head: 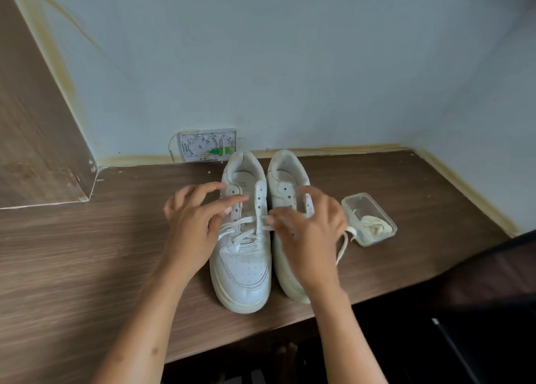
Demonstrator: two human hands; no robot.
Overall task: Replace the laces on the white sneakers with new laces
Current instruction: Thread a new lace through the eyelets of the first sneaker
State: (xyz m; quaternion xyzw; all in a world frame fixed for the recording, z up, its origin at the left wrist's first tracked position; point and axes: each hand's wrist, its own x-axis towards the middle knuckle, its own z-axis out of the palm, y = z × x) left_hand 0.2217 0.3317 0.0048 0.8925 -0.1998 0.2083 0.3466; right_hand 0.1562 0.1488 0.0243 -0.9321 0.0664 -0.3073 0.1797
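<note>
Left forearm and hand: our left hand [193,218] reached over the bench [87,267] to the left sneaker [242,256]; its grip was loose, fingers spread and lightly bent over the eyelet rows, and we could not tell whether a fingertip pinched any lace.
Right hand: our right hand [311,233] lay across the right sneaker [290,180]; it was blurred, its fingertips at the lace [246,222] on the inner side of the left sneaker, so we could not tell whether that grip held the lace or only touched it.
Left sneaker: it stood toe toward us near the front edge of the bench, touching its pair; the lace crossed only the lower eyelets, and the upper holes were bare.
Right sneaker: its upper eyelets were bare too; the rest was hidden under our hand.
Loose lace end: a strip [342,248] trailed on the bench between the right sneaker and the box.
Box: a clear plastic box [368,219] just right of the sneakers held a bundled cream lace [374,225].
Wall: an open junction plate [207,148] sat behind the heels.
Progress: we judged one sneaker partly laced or partly unlaced, which of the two we could not say; both upper rows were still to do.
</note>
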